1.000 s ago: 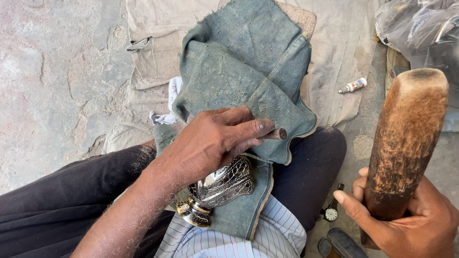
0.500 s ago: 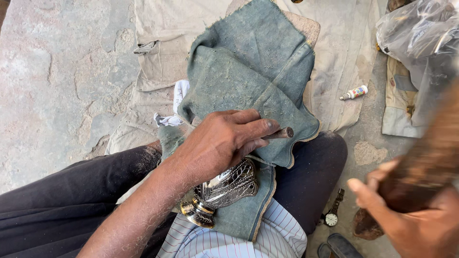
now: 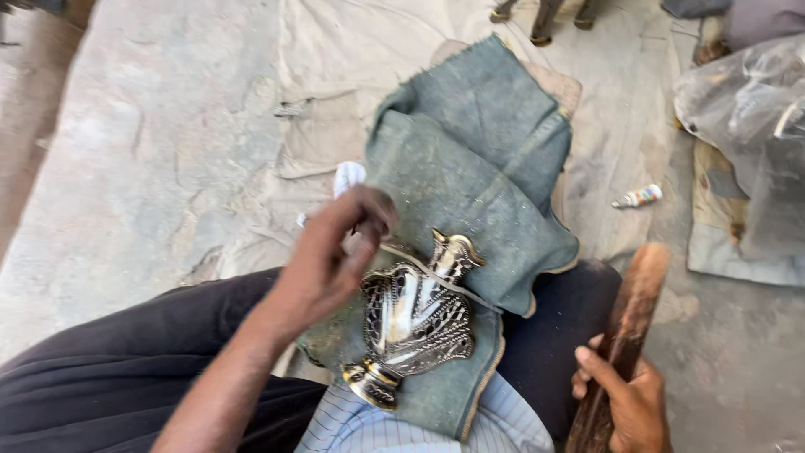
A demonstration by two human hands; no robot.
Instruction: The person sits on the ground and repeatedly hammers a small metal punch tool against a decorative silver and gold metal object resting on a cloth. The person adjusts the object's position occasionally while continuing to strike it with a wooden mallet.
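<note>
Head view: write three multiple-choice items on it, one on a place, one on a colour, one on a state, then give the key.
1. Where does the engraved metal vessel lie?
A. on the green-grey cloth over the person's lap
B. on the bare stone floor
C. inside the plastic bag

2. What colour is the cloth under the vessel?
A. bright red
B. green-grey
C. white

3. What is the right hand doing?
A. resting open on the floor
B. holding a small tube
C. gripping a wooden mallet

Answers:
1 A, the vessel rests on the folded cloth between the dark trouser legs.
2 B, the fabric is a dull green-grey.
3 C, the fingers wrap the wooden shaft, while the left hand hovers by the vessel with nothing in it.
</note>
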